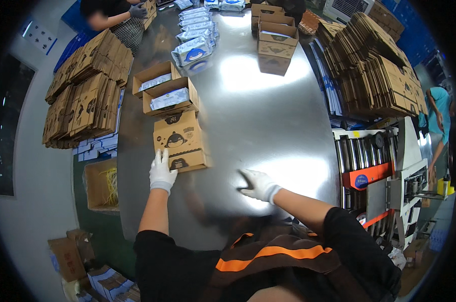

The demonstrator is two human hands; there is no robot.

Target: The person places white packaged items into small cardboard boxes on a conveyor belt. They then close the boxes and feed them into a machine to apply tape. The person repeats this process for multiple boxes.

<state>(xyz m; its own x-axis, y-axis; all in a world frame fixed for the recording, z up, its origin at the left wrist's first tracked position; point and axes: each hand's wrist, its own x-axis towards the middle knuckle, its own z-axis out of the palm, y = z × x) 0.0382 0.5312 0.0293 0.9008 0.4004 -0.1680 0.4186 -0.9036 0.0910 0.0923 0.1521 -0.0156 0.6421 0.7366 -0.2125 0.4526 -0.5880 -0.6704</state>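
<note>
A brown cardboard box (180,143) with a dark whale print lies on the metal table in front of me, its top flaps folded over. My left hand (162,173), in a white glove, touches the box's near left corner with its fingers stretched along it. To the right, my right hand (260,185) is also gloved in white. It is apart from the box, over the table, thumb and fingers spread with nothing between them. Just beyond the whale box stand two open cartons, the nearer carton (195,95) holding a pale blue packet (170,99).
Blue-and-white packets (192,50) line the table's (268,116) far left. Open boxes (278,43) stand far right. Flattened cartons (87,95) are stacked on the left, more cartons (389,80) on the right. A roller machine (369,171) adjoins the right edge. A co-worker's gloved hand (137,11) holds a carton.
</note>
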